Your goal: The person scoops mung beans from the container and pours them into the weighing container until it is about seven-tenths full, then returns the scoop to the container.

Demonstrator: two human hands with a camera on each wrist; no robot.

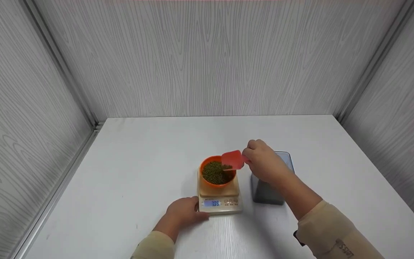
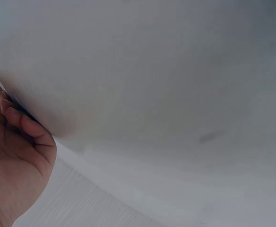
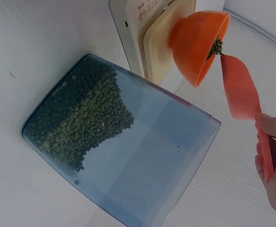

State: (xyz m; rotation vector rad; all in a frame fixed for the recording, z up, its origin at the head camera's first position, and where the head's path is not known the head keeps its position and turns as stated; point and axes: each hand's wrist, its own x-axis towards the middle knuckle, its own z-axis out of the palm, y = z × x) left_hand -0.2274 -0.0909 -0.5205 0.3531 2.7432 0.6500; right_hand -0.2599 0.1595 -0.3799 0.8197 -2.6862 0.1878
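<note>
My right hand (image 1: 266, 162) grips the handle of a red plastic scoop (image 1: 233, 159). The scoop tips over the right rim of an orange bowl (image 3: 194, 45), its front edge at the green beans (image 1: 214, 172) inside. Under the bowl is a kitchen scale (image 1: 221, 210) with a lit display, whose digits are hard to read. My left hand (image 1: 184, 212) holds the scale's front left corner, thumb along the front edge and fingers at the left side. In the left wrist view, that hand's curled fingers (image 2: 31, 126) meet the scale's edge, which is mostly cut off.
A bluish see-through container (image 3: 142, 156) with more green beans stands right of the scale, partly beneath my right hand and forearm. The white table (image 1: 149, 151) is bounded by grey wood-grain panels (image 1: 207, 57) at the back and both sides.
</note>
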